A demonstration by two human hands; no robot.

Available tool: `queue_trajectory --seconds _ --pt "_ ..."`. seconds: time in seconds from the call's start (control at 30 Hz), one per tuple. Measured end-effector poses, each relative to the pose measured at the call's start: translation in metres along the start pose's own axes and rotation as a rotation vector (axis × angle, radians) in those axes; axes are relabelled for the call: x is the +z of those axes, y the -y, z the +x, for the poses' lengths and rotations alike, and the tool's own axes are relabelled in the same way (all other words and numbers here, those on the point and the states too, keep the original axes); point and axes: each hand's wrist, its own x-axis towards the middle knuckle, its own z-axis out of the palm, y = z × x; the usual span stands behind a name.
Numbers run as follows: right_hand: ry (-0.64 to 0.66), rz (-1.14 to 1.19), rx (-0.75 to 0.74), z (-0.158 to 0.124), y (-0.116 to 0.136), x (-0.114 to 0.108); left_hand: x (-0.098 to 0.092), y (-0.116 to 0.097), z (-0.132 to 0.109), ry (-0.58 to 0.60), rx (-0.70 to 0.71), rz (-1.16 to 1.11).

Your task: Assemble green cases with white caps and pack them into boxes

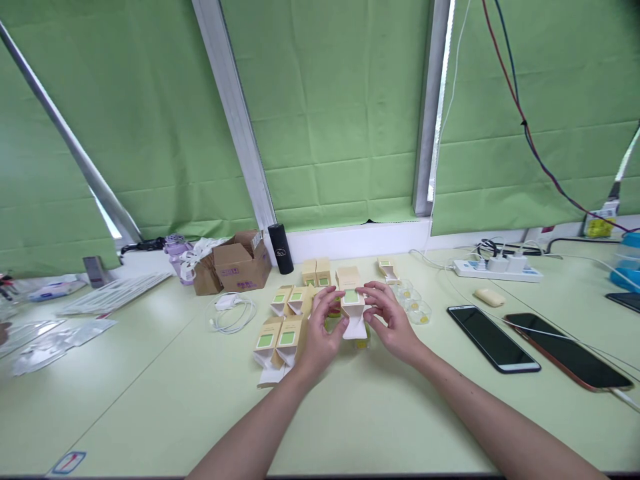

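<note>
Centrally, box (354, 312) in both hands (321, 335) (399, 327), table edge (380, 475) — well apart

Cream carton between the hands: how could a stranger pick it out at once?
On the pale green table, find the left hand and right hand. Between them is a small cream carton with a green square and open white flap. Unlike the neighbouring cartons, it alone is held in both hands.

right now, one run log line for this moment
left hand: on open carton | right hand: on same carton | nearby: more cartons
</note>
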Motion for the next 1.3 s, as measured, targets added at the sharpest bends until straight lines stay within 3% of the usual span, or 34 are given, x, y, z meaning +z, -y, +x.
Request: queue_trajectory --seconds 0.57,1.17,1.3 --pt "0.080 0.064 0.021 -0.0010 0.0008 0.0017 0.0061 0.0039 0.0045 -0.136 -0.057 -0.053" --pt "0.039 0.114 0.049 -0.0004 -0.0002 0.0030 0.0081 0.0009 0.0025 -0.138 -0.063 0.006" --pt "0.028 0.123 0.045 0.0004 -0.0044 0.0024 0.0059 -0.0040 0.0010 -0.092 -0.047 0.039"
